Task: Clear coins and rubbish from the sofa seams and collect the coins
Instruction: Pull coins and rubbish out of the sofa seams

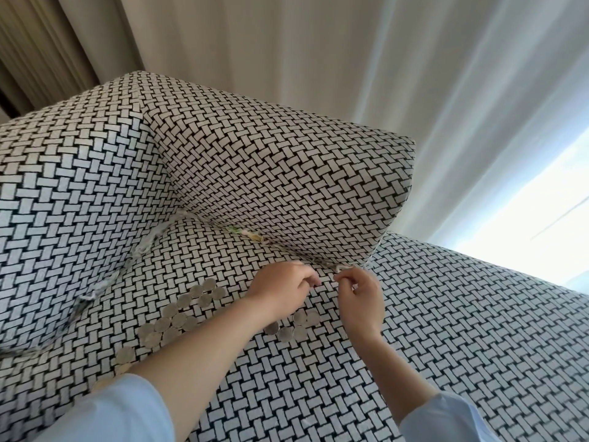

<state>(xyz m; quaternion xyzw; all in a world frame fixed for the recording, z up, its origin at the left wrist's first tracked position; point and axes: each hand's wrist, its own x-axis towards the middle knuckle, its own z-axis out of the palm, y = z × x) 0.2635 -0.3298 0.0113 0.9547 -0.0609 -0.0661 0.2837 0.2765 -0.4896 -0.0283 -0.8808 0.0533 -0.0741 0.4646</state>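
A sofa in black-and-white woven fabric fills the view, its seat (446, 314) under both my hands. Several silver coins (191, 304) lie in a loose line on the seat to the left, and a smaller group of coins (294, 327) sits between my forearms. My left hand (283, 287) hovers with fingers curled just short of the seam below the back cushion (287, 173). My right hand (358, 293) pinches a small pale scrap (341, 268) at that seam. A greenish-yellow wrapper (247, 235) is wedged in the seam farther left.
White frayed threads or paper bits (149, 247) stick out of the seam along the left armrest (63, 202). Pale curtains (350, 59) hang behind the sofa, with a bright window at the right.
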